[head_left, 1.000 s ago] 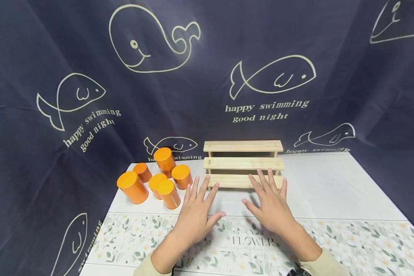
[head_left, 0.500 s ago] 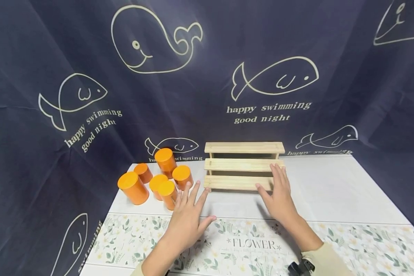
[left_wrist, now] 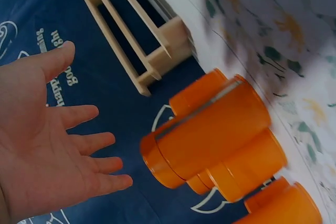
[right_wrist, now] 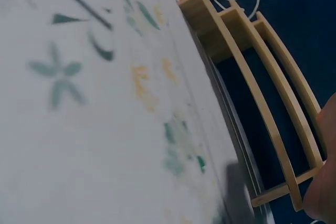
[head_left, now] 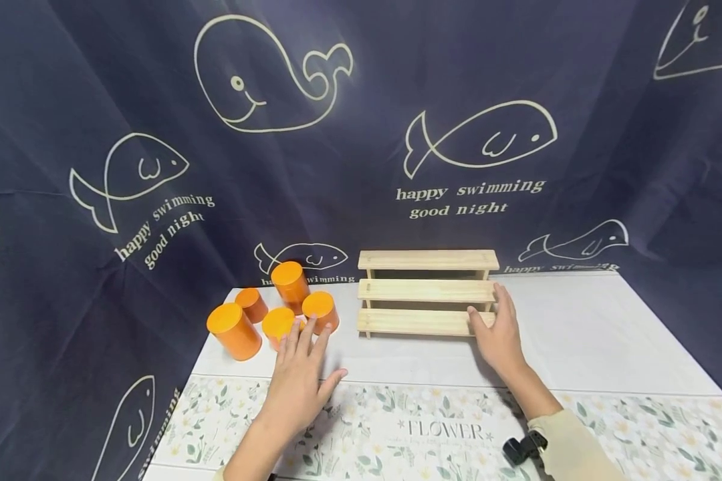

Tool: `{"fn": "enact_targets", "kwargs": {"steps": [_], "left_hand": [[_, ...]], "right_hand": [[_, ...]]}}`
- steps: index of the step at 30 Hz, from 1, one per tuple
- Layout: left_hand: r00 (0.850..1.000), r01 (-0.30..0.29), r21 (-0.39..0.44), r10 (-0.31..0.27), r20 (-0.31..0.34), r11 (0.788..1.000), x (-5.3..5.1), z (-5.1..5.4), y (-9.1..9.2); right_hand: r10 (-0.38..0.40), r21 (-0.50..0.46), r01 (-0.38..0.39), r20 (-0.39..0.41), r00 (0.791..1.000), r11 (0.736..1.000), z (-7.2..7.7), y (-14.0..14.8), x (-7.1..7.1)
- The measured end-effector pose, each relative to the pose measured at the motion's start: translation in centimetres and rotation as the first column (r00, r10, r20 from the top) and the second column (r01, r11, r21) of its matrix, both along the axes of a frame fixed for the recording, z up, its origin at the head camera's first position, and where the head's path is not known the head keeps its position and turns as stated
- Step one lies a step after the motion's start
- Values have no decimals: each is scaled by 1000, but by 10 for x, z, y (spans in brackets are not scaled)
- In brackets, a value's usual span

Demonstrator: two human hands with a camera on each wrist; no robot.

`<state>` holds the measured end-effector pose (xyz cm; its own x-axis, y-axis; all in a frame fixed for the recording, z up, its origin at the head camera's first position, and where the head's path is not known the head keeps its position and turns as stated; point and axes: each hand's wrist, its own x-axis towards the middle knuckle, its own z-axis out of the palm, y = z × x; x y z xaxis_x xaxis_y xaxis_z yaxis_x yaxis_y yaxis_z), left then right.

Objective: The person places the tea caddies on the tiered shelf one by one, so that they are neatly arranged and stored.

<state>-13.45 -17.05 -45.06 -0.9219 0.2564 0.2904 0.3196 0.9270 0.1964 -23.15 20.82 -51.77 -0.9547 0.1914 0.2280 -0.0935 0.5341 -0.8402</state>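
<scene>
Several orange lidded canisters (head_left: 234, 337) stand upright at the left of the table. My left hand (head_left: 297, 381) reaches over the front ones with its fingers spread, hiding most of one canister. In the left wrist view, the palm and straight fingers of the left hand (left_wrist: 58, 140) are apart from the nearest canister (left_wrist: 210, 129). A three-tier wooden shelf (head_left: 427, 290) stands at the back. My right hand (head_left: 502, 341) is at its right end, thumb by the lowest tier and fingers by the middle one. Whether it touches the wood cannot be told.
The white table cover (head_left: 589, 334) has a flowered band along its front. Behind the table hangs a dark blue curtain (head_left: 361, 167) with fish drawings, close to the back of the shelf and canisters.
My left hand has moved left from before the shelf to over the front canisters. My right hand has moved right, from in front of the tiers to the shelf's right end.
</scene>
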Motion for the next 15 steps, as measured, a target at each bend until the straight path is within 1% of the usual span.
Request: {"fn": "enact_targets", "kwargs": {"steps": [3,7,11,15], "left_hand": [[1000,-18,7,18,-13,1000,0,0,-7],[999,-37,42,39,-32,998,-2,-3,-17],[996,-75,72,79,-49,995,-5,-6,-27],[993,-108,85,111,-35,991,-8,-8,-31]], "right_hand": [[-15,-67,17,38,999,998,2,2,-8],[-37,-161,53,103,994,986,5,5,-16],[-54,-265,87,128,990,960,6,4,-24],[-85,-344,121,118,989,931,7,2,-31]]}}
